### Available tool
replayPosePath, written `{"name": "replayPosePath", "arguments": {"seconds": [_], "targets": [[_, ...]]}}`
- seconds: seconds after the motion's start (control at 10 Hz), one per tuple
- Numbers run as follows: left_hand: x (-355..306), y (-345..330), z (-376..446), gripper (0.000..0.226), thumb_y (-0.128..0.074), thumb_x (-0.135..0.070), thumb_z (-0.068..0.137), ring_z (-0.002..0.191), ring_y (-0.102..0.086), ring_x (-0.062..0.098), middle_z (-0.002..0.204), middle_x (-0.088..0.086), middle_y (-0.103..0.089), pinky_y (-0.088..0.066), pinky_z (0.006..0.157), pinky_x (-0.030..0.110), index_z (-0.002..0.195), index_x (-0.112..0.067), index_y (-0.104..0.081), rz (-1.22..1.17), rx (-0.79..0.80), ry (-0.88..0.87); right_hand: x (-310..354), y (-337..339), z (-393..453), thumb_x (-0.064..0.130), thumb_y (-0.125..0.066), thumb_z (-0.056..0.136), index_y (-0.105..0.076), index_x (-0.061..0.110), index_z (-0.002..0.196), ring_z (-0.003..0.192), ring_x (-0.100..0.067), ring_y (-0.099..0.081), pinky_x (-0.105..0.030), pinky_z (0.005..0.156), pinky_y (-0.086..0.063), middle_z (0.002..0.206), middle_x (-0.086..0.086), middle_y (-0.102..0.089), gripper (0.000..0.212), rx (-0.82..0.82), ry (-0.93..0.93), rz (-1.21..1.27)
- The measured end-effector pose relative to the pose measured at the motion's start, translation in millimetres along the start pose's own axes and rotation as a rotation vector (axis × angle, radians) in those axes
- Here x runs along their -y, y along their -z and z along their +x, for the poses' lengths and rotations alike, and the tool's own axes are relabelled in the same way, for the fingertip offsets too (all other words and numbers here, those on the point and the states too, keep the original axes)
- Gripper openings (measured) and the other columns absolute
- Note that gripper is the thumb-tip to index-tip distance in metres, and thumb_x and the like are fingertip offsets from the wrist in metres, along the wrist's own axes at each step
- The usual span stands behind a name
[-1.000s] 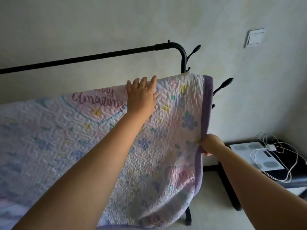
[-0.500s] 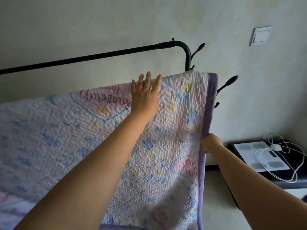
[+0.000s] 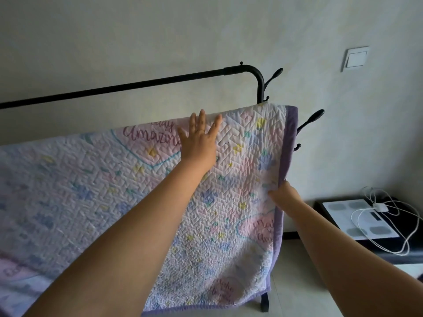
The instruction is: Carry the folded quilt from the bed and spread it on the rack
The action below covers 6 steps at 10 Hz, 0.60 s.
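A pastel quilt (image 3: 96, 184) with pink writing, flowers and a purple border hangs spread over a lower bar of the black metal rack (image 3: 160, 81). The rack's top bar runs bare above it. My left hand (image 3: 199, 138) lies flat, fingers apart, on the quilt near its top edge. My right hand (image 3: 283, 193) pinches the quilt's purple right edge about halfway down. The bar under the quilt is hidden.
Black hooks (image 3: 309, 120) stick out from the rack's right post. A white scale (image 3: 359, 218) with a white cable (image 3: 389, 227) lies on a dark low stand at the right. A wall switch (image 3: 356, 58) is on the pale wall. Pale floor shows below.
My left hand has opened flat and slid up and right along the quilt's top. The quilt's right edge has been drawn further right and hangs smoother. My right hand keeps its grip.
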<state>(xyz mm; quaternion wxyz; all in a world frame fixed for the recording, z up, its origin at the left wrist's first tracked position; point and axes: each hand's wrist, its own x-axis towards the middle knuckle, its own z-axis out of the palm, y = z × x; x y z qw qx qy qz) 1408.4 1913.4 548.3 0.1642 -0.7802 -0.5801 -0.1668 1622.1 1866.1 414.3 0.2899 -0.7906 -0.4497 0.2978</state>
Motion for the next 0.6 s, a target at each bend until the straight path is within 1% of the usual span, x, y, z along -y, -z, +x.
{"name": "replayPosePath", "arguments": {"seconds": [0.1, 0.2, 0.3, 0.4, 0.5, 0.6], "targets": [[2, 0, -5, 0.081, -0.049, -0.019, 0.094, 0.146, 0.009, 0.033, 0.160, 0.009, 0.013, -0.005, 0.113, 0.064, 0.149, -0.038, 0.008, -0.001, 0.013, 0.021, 2, 0, -6, 0.023, -0.055, 0.088, -0.028, 0.001, 0.143, 0.115, -0.040, -0.055, -0.037, 0.090, -0.044, 0.129, -0.024, -0.054, 0.065, -0.003, -0.012, 0.000], [4, 0, -14, 0.084, -0.051, -0.022, 0.092, 0.146, 0.008, 0.034, 0.160, 0.009, 0.015, -0.005, 0.114, 0.063, 0.149, -0.038, 0.008, 0.041, 0.037, 0.029, 5, 0, -13, 0.023, -0.055, 0.088, -0.025, 0.001, 0.145, 0.118, -0.039, -0.053, -0.037, 0.094, -0.042, 0.133, -0.024, -0.051, 0.069, -0.010, -0.005, -0.014], [11, 0, -22, 0.081, -0.053, -0.024, 0.092, 0.146, 0.009, 0.035, 0.159, 0.007, 0.018, -0.005, 0.114, 0.062, 0.150, -0.038, 0.001, 0.058, 0.090, 0.049, 10, -5, -21, 0.023, -0.056, 0.088, -0.030, -0.001, 0.142, 0.119, -0.041, -0.052, -0.039, 0.097, -0.041, 0.133, -0.026, -0.051, 0.064, -0.047, 0.018, -0.020], [22, 6, -33, 0.077, -0.053, -0.027, 0.092, 0.145, 0.011, 0.036, 0.159, 0.009, 0.018, -0.005, 0.115, 0.059, 0.150, -0.037, -0.004, 0.039, 0.147, 0.083, 24, -9, -35, 0.022, -0.058, 0.088, -0.036, -0.003, 0.135, 0.117, -0.043, -0.053, -0.042, 0.097, -0.044, 0.131, -0.028, -0.052, 0.058, -0.061, 0.021, -0.020], [39, 13, -55, 0.077, -0.053, -0.021, 0.089, 0.146, 0.008, 0.036, 0.160, 0.010, 0.013, -0.006, 0.116, 0.057, 0.150, -0.036, -0.008, 0.021, 0.140, 0.067, 45, -22, -54, 0.026, -0.056, 0.091, -0.034, -0.002, 0.137, 0.117, -0.040, -0.053, -0.040, 0.093, -0.045, 0.131, -0.026, -0.052, 0.059, -0.053, 0.071, -0.078], [62, 22, -83, 0.075, -0.051, -0.018, 0.091, 0.146, 0.006, 0.035, 0.160, 0.010, 0.012, -0.007, 0.116, 0.056, 0.150, -0.036, -0.010, 0.024, 0.209, 0.047, 71, -41, -80, 0.030, -0.058, 0.091, -0.026, -0.001, 0.144, 0.116, -0.039, -0.054, -0.040, 0.092, -0.047, 0.132, -0.024, -0.052, 0.069, -0.039, 0.147, -0.063]]}}
